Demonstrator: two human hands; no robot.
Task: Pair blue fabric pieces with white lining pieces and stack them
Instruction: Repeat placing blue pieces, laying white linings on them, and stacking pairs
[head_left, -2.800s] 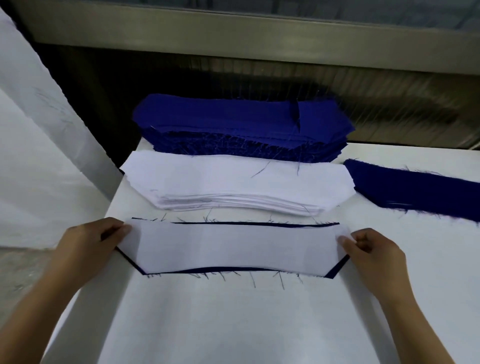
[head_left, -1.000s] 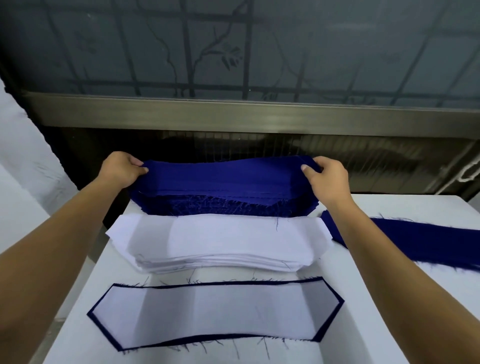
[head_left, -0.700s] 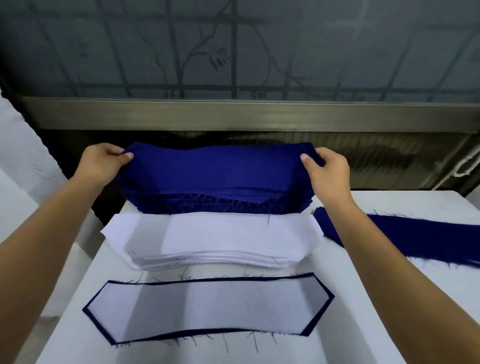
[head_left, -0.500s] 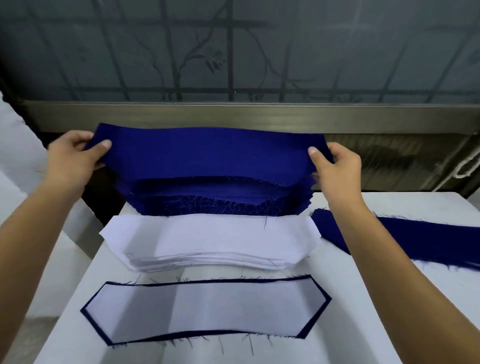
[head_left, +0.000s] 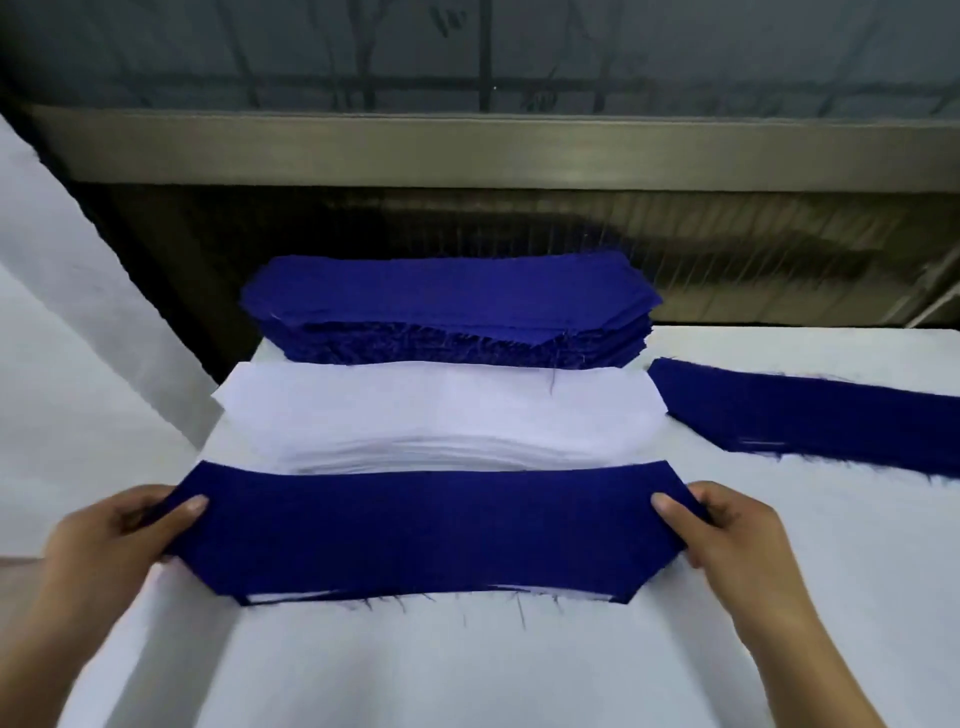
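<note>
Both hands, left (head_left: 111, 535) and right (head_left: 737, 530), pinch blue piece (head_left: 426, 530), now lowered onto paired piece.

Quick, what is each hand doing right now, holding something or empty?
Left hand: closed, gripping the left end of the blue fabric piece.
Right hand: closed, gripping that piece's right end.

White table (head_left: 831, 597), matte, fills the lower view; far edge runs straight across on the right. Behind it: a dark panel (head_left: 727, 249) with fine, closely spaced upright lines. Above the panel: a dull grey-brown metal ledge (head_left: 519, 150), horizontal, full width. Above the ledge: a frosted window (head_left: 675, 47), grey-blue, with dark bars and branch shapes showing through. Left side: a white sheet (head_left: 78, 364) slanting down. Light is dim, even and cool.
</note>
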